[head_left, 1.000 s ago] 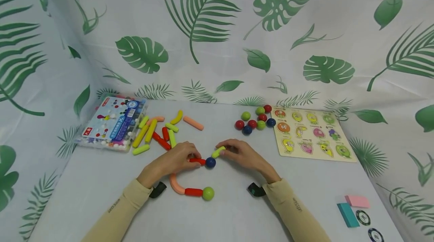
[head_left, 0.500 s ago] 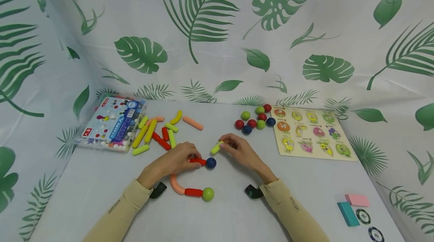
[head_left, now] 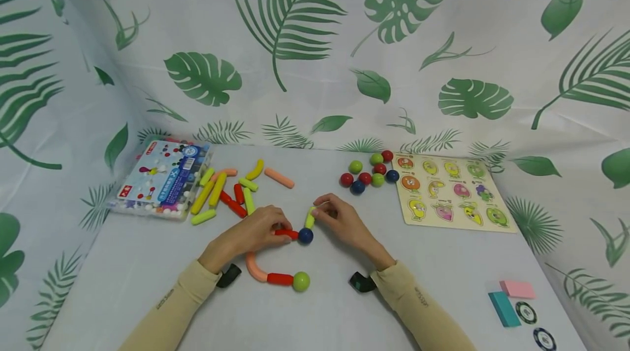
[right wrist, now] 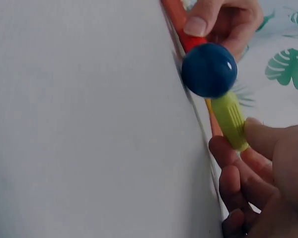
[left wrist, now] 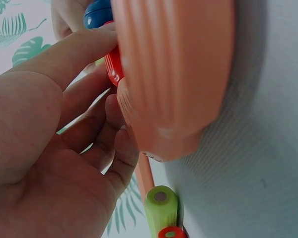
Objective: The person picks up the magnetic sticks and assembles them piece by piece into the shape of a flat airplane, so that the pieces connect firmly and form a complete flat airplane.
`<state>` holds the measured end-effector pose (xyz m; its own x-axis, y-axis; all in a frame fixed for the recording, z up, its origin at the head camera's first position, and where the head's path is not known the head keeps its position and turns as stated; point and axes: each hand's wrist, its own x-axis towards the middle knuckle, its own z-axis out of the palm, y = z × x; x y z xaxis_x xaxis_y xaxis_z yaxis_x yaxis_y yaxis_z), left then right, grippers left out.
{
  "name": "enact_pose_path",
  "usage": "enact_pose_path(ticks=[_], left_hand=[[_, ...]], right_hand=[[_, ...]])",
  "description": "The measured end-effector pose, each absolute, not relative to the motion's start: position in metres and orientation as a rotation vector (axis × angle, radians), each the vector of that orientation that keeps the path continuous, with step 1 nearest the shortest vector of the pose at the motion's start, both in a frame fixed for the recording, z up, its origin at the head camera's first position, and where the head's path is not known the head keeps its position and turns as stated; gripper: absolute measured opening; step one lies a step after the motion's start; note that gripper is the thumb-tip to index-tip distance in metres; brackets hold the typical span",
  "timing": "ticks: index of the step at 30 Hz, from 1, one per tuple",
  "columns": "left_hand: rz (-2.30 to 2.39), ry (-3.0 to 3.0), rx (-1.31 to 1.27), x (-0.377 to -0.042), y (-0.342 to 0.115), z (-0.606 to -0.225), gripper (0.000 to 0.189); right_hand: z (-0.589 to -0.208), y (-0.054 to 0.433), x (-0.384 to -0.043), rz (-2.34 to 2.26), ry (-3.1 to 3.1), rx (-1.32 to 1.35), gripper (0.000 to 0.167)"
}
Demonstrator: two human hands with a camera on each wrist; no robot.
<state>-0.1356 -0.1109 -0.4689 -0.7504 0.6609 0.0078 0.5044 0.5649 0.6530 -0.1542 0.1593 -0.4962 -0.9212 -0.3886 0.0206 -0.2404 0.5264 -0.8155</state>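
My left hand (head_left: 260, 229) pinches a red magnetic rod (head_left: 289, 234) between thumb and fingers, low over the table. A dark blue ball (head_left: 305, 236) sits on that rod's right end. With thumb and fingertips, my right hand (head_left: 346, 224) pinches a short lime-green rod (head_left: 309, 221). In the right wrist view, the lower end of the lime-green rod (right wrist: 229, 119) touches the blue ball (right wrist: 209, 70). Below the left hand, a curved orange rod (head_left: 255, 269) joins another red rod (head_left: 280, 279) with a green ball (head_left: 301, 281) at its end; its upper end is hidden.
Several loose coloured rods (head_left: 219, 189) lie left, by a clear plastic box (head_left: 159, 176) with a printed lid sheet. Red, green and blue balls (head_left: 364, 178) cluster at back right, beside a fruit puzzle board (head_left: 455, 192). Pink (head_left: 518, 288) and teal blocks (head_left: 504, 309) lie far right near round chips (head_left: 526, 313).
My right hand has turned the lime-green rod more upright and brought its lower end onto the top of the blue ball, after drawing slightly away. My left hand has stayed put.
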Motion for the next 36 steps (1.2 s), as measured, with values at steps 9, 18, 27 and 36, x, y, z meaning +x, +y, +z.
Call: enact_pose_path(ticks=[9, 18, 27, 36], left_hand=[[0.955, 2.558, 0.987, -0.134, -0.109, -0.469, 0.021], [0.956, 2.554, 0.981, -0.134, -0.109, -0.469, 0.021], [0.969, 2.552, 0.980, -0.133, -0.110, -0.469, 0.019], [0.952, 2.537, 0.952, -0.131, -0.111, -0.469, 0.021]], right_hand=[[-0.495, 0.153, -0.151, -1.293, 2.627, -0.552, 0.023], [-0.493, 0.153, -0.148, -1.249, 2.624, -0.588, 0.027], [-0.490, 0.166, -0.152, -1.307, 2.709, -0.476, 0.024], [-0.484, 0.208, -0.168, -1.459, 3.068, -0.090, 0.027]])
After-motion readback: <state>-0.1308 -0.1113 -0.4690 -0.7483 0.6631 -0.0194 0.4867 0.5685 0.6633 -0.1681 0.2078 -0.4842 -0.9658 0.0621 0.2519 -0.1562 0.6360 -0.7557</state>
